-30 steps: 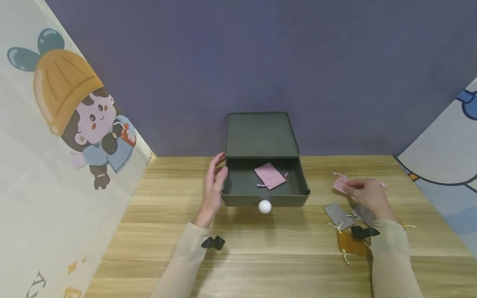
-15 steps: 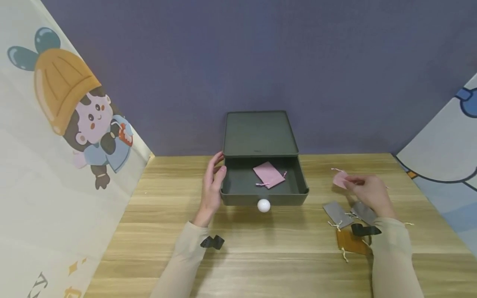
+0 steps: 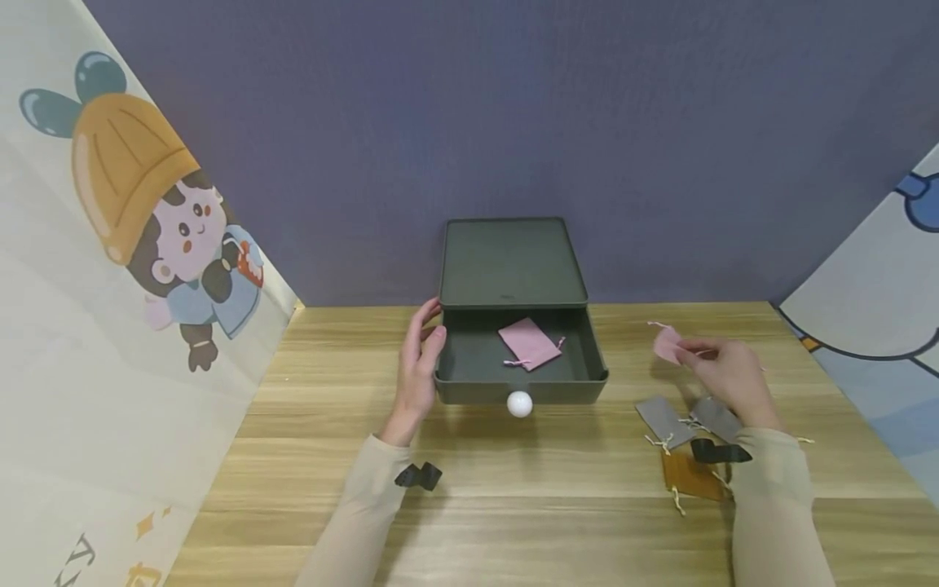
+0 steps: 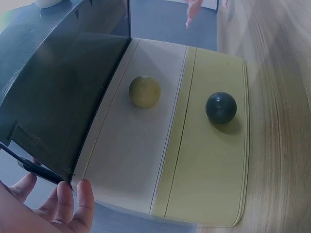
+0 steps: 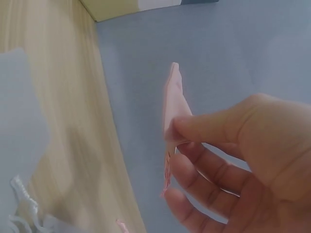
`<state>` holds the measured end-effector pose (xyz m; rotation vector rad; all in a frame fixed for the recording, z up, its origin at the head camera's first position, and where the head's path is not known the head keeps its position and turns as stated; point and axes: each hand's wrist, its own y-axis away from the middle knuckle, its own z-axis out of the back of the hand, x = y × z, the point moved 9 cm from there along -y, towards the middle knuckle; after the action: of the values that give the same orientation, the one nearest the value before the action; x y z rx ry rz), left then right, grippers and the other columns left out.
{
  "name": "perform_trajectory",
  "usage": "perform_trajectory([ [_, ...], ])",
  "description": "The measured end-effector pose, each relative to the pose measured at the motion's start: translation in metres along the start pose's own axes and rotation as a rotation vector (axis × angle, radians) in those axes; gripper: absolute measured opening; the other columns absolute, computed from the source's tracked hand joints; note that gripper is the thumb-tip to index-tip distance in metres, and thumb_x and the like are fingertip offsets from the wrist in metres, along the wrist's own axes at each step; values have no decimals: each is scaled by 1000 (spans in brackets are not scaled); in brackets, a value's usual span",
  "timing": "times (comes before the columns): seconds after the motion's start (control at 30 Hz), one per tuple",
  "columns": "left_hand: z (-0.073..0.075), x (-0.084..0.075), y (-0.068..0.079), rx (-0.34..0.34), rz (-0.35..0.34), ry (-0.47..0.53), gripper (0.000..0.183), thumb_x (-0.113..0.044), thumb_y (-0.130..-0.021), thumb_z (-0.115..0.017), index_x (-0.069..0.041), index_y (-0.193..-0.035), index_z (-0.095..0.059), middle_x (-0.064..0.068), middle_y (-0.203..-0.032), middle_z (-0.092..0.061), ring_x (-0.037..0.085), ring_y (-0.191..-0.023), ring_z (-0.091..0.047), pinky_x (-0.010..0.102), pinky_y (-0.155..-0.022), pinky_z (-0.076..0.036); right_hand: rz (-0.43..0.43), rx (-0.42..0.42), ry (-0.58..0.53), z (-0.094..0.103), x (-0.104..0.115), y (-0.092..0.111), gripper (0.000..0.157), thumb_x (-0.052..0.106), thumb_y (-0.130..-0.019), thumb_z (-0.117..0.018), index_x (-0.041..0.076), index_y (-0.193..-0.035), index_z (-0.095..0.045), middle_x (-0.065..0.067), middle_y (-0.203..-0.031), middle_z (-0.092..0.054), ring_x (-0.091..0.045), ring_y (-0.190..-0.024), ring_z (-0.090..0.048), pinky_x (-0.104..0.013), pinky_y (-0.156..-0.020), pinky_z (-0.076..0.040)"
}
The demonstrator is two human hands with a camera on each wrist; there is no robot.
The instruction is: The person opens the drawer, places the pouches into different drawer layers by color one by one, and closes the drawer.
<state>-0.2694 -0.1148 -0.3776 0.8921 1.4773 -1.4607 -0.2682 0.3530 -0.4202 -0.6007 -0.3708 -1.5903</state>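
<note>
A dark green drawer (image 3: 469, 363) with a white round knob (image 3: 519, 404) is pulled out of its cabinet (image 3: 513, 261). Inside lies a pink drawstring pouch (image 3: 530, 344). My left hand (image 3: 416, 375) rests along the drawer's left side, its fingers extended by the cabinet; in the left wrist view its fingertips (image 4: 82, 191) are at the dark drawer's lower corner. On the right, my right hand (image 3: 734, 379) pinches another pink pouch (image 5: 176, 104) between thumb and fingers, with its cords hanging below. Two grey pouches (image 3: 665, 421) and a brown-orange pouch (image 3: 692, 475) lie near the right wrist.
Below the dark drawer are a white drawer front (image 4: 131, 145) with a yellowish knob and a yellow one (image 4: 209, 165) with a dark knob. A wooden table (image 3: 572, 522) carries everything. A blue-grey wall (image 3: 513, 122) stands behind the cabinet, with printed panels (image 3: 88, 350) at the sides.
My right hand has risen slightly, and the pink pouch it pinches has moved a little up and left. The left hand and the drawer keep their places.
</note>
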Motion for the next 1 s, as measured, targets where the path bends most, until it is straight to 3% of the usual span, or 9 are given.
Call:
perform_trajectory([
  [0.07, 0, 1, 0, 0, -1, 0, 55, -23, -104, -50, -6, -156, -50, 20, -155, -55, 42, -122, -60, 37, -101, -48, -4, 3, 0, 1, 1, 0, 44, 35, -105, -67, -2, -127, -74, -32, -124, -73, -49, -108, -70, -53, -79, -58],
  [0.2, 0, 1, -1, 1, -1, 1, 55, -24, -105, -49, -5, -156, -50, 21, -155, -55, 43, -123, -59, 39, -103, -48, -6, -3, 1, 1, 3, 1, 45, 37, -105, -67, -1, -128, -74, -30, -123, -74, -48, -108, -72, -52, -80, -58],
  [0.7, -1, 4, 0, 14, 2, -10, 55, -25, -106, -49, -8, -158, -48, 18, -157, -53, 40, -125, -58, 41, -106, -47, 64, -63, -4, 14, 26, 5, 39, 33, -104, -71, -2, -120, -78, -28, -113, -78, -39, -97, -73, -27, -69, -50],
  [1.0, 0, 3, 1, 18, 8, -9, 55, -27, -106, -48, -9, -159, -48, 18, -157, -52, 40, -128, -56, 47, -109, -46, 67, -73, -2, 23, 41, 11, 41, 36, -104, -69, 0, -122, -77, -26, -112, -78, -42, -101, -72, -32, -73, -49],
])
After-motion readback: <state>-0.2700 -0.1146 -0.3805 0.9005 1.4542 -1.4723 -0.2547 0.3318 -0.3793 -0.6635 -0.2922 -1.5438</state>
